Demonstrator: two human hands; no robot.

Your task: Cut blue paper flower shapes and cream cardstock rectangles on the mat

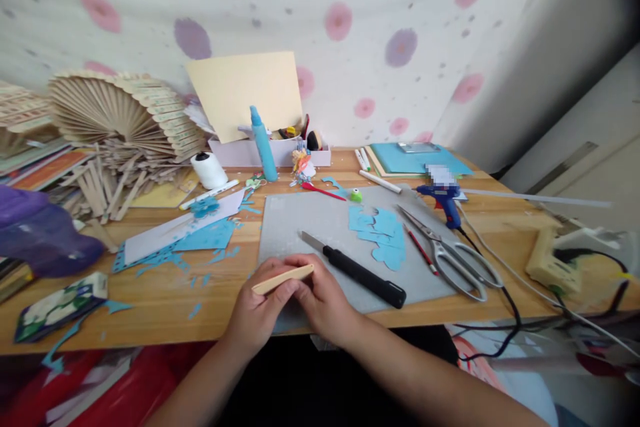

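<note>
A narrow cream-coloured strip (283, 279), like folded card or a flat wooden stick, is held over the mat's near edge. My left hand (261, 310) pinches its left part, thumb on the near side. At the strip's right end my right hand (327, 303) closes on it, with both thumbs meeting below. The fingers behind it are mostly hidden. Just beyond my right hand, a black utility knife (360, 273) lies on the grey cutting mat (300, 213), blade out. Cut blue paper pieces (383, 233) are on the mat too.
Large scissors (450, 250), a red pencil (421, 250) and a blue glue gun (443, 197) with trailing cords lie right. Blue scraps and white card (185, 227) spread left, near a purple container (45, 233). A blue bottle (264, 147) stands behind, beside wooden-stick fans (125, 110).
</note>
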